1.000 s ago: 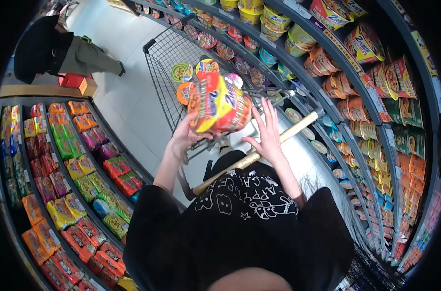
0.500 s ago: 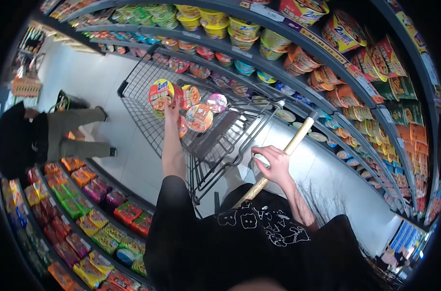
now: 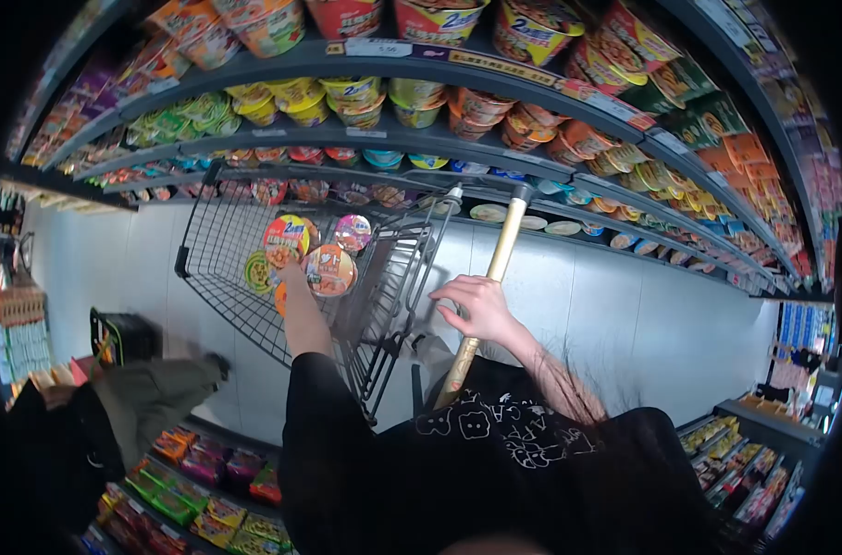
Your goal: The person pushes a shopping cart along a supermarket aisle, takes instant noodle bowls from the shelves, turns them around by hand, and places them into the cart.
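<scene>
We reach left hand (image 3: 292, 272) to red-yellow bowl (image 3: 287, 231) inside cart (image 3: 181, 262); its grip we cannot tell. Right hand (image 3: 481, 307) rests over handle (image 3: 507, 242), fingers loose, for steadying cart.

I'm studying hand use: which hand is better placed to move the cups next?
Likely the left hand: it reaches into the cart at the cups, while the right hand rests on the handle.

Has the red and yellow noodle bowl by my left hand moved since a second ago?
Yes, the noodle bowl has moved away from the gold handle, forward into the cart.
</scene>
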A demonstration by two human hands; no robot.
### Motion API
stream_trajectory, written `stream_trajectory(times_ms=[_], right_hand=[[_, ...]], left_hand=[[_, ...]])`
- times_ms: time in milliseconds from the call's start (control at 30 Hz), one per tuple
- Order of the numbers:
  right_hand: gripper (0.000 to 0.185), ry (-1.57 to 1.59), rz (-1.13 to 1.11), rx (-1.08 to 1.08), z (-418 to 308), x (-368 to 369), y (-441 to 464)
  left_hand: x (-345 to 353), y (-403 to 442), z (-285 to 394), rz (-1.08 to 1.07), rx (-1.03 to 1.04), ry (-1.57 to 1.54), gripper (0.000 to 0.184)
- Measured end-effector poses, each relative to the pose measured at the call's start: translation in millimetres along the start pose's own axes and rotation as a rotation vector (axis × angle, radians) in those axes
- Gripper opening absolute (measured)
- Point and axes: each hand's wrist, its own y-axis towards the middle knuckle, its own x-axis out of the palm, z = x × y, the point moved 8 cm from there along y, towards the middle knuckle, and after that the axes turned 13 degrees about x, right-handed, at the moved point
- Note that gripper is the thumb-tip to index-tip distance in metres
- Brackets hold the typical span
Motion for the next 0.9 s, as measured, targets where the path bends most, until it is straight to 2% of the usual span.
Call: stream_trajectory(times_ms=[133, 233, 300, 367, 400, 433, 467, 500, 533, 567, 600, 633, 700, 767, 800, 900], right_hand=[[0.013, -0.001, 0.038, -0.037, 3, -2, 4], [0.014, 0.046, 0.155, -0.045, 7, -5, 7], [0.020, 0.083, 0.186, 0.002, 12, -7, 8], [0.023, -0.039, 0.450, 0.035, 11, -31, 8], [0.033, 0.005, 0.382, 0.101, 18, -25, 12], [0.033, 0.010, 0.374, 0.088, 17, -22, 13], [0.039, 0.000, 0.426, 0.155, 15, -25, 15], [0.045, -0.011, 0.478, 0.222, 15, -29, 16], [0.056, 0.018, 0.451, 0.207, 16, -26, 19], [0.056, 0.024, 0.443, 0.195, 13, -25, 21], [0.057, 0.026, 0.445, 0.196, 11, -24, 23], [0.057, 0.028, 0.446, 0.199, 9, -24, 24], [0.053, 0.024, 0.440, 0.188, 7, -15, 25], [0.046, -0.057, 0.397, 0.155, 3, -5, 26], [0.033, 0.007, 0.469, 0.126, -1, -6, 25], [0.025, -0.004, 0.441, 0.106, -2, 9, 28]], left_hand=[[3, -11, 33, -0.001, 0.207, 0.142, 0.047], [4, -33, 51, -0.021, 0.347, 0.180, 0.047], [2, -61, 67, -0.035, 0.395, 0.181, 0.047], [3, -105, 85, -0.092, 0.483, 0.253, 0.043], [-7, -103, 69, -0.080, 0.487, 0.251, 0.043], [-4, -106, 48, -0.220, 0.489, 0.220, 0.040], [-7, -107, 25, -0.359, 0.488, 0.192, 0.038], [-22, -113, 20, -0.343, 0.490, 0.193, 0.038], [-33, -122, 20, -0.323, 0.584, 0.395, 0.035], [-45, -130, 21, -0.301, 0.673, 0.602, 0.031], [-61, -127, 9, -0.288, 0.532, 0.527, 0.031], [-70, -124, 7, -0.277, 0.534, 0.528, 0.031], [-84, -111, -25, -0.375, 0.286, 0.591, 0.032], [-95, -97, -60, -0.481, 0.035, 0.645, 0.034], [-100, -98, -67, -0.538, -0.093, 0.672, 0.034], [-102, -98, -63, -0.636, -0.162, 0.671, 0.034]])
